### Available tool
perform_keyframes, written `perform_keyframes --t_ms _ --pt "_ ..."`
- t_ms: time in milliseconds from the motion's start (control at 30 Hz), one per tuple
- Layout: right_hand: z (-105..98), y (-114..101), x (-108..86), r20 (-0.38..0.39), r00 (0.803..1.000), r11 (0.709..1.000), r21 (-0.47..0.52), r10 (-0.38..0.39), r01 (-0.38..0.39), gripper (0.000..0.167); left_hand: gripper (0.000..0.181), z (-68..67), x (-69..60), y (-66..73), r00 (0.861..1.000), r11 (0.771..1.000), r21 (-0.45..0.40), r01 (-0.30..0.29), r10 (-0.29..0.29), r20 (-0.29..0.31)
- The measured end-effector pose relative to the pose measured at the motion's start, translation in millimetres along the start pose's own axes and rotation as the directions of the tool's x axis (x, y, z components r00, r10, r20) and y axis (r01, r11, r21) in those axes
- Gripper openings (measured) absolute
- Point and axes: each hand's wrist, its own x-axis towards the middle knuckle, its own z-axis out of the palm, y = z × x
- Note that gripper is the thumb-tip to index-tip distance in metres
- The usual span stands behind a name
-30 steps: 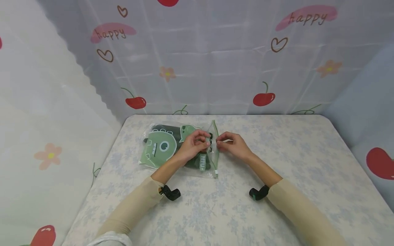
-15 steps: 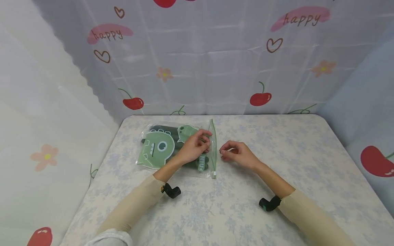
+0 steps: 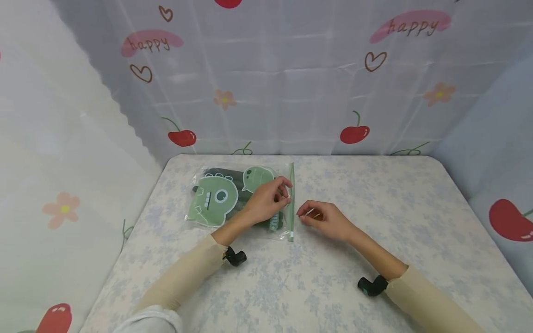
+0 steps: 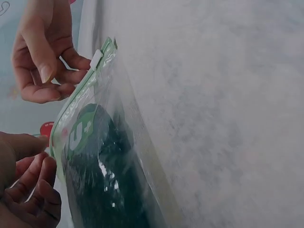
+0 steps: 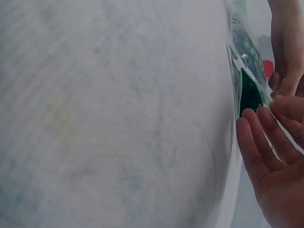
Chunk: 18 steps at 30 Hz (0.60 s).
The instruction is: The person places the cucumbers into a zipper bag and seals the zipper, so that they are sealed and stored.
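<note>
A clear zip bag with a green one-eyed monster print lies flat at the table's far left, its green zip edge facing right. Inside is a dark green item, its kind hidden by the film. My left hand lies over the bag's right part; thumb and forefinger pinch the zip edge in the left wrist view. My right hand hovers right of that edge, fingers loosely bent, holding nothing. A white zip slider sits at the edge's near end. The mouth gapes slightly in the right wrist view.
A pale floral cloth covers the table. Behind it hangs a white curtain with cherries, hearts and flowers, and similar curtains stand at both sides. Black wrist cameras sit on both forearms.
My right hand has left the bag's zip edge and moved right and toward the body. My left hand stays at the bag, slightly farther right. The zip edge has straightened and its mouth has narrowed.
</note>
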Motion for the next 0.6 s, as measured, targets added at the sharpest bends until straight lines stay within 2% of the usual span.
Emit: perform_keyframes --t_ms 167,300,467,600 --pt "4 -4 -6.3 0.06 0.994 0.992 -0.089 -0.09 0.095 0.016 0.026 -9.8 -20.2 0.7 0.997 0.997 0.04 -0.065 0.064 0.035" --pt "9 -6 -10.0 0.112 0.986 0.978 -0.152 -0.124 0.141 0.019 0.022 -15.2 -39.9 2.4 0.989 0.988 0.109 -0.113 0.1 0.112" --pt "13 -11 -12.0 0.137 0.977 0.942 -0.275 -0.16 0.193 0.023 0.025 -13.2 -61.0 3.2 0.967 0.946 0.265 -0.188 0.132 0.216" --pt "15 -17 -11.4 0.169 0.976 0.9 -0.391 -0.136 0.193 0.025 0.035 -8.9 -70.7 3.2 0.96 0.916 0.346 -0.205 0.119 0.253"
